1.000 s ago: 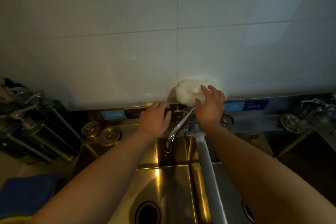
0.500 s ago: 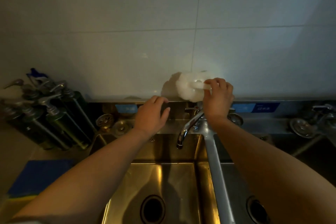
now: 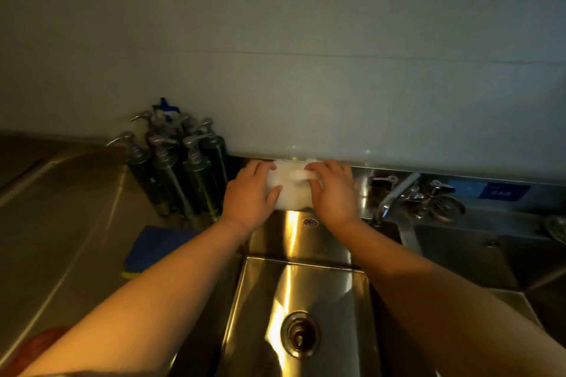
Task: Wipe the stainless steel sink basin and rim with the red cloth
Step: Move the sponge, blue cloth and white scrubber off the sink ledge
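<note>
At the sink's back rim [image 3: 363, 193], my left grip [image 3: 249, 193] and right grip [image 3: 332, 193] both clamp a white wad [image 3: 291, 193]; basin [image 3: 306, 291] below judged unwiped, reddish patch [image 3: 39, 346] lower left maybe the red cloth, task barely begun.

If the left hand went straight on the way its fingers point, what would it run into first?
The left hand grips the white wad, so that comes first. Just behind it stands the tiled wall, likely the first hard stop, though depth is unclear.
</note>
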Motion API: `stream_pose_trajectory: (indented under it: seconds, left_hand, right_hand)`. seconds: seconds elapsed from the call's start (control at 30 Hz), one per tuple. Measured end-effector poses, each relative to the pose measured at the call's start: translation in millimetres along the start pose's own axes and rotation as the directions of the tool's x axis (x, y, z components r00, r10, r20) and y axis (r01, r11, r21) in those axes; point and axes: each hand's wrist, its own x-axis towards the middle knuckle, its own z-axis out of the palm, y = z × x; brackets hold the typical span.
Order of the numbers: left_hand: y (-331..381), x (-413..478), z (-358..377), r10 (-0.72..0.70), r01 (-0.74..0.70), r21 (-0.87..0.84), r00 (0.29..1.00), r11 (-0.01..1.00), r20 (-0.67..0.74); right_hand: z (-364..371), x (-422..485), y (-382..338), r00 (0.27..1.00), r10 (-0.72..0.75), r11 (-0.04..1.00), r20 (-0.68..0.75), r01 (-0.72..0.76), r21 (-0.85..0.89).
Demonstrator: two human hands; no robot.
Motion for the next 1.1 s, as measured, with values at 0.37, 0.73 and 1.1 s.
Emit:
stream_pose_trajectory:
  seconds: [0.37, 0.73, 1.1]
  left_hand:
    - [-157, -82, -58, -0.235, 0.188, 0.185, 0.931, 0.965, 0.279]
    - [-226, -89, -87, -0.261, 0.196, 0.216, 0.905, 0.957, 0.336]
    - [-241, -87, -81, -0.255, 0.159, 0.251, 0.874, 0.955, 0.414]
  right_hand:
    - [121, -49, -117, 0.967, -0.106, 0.982, 0.231, 0.066, 0.174]
    - [172, -60, -173, 0.958, -0.078, 0.965, 0.277, 0.003, 0.262]
    - [188, -65, -185, 0.938, -0.057, 0.968, 0.343, -0.032, 0.25]
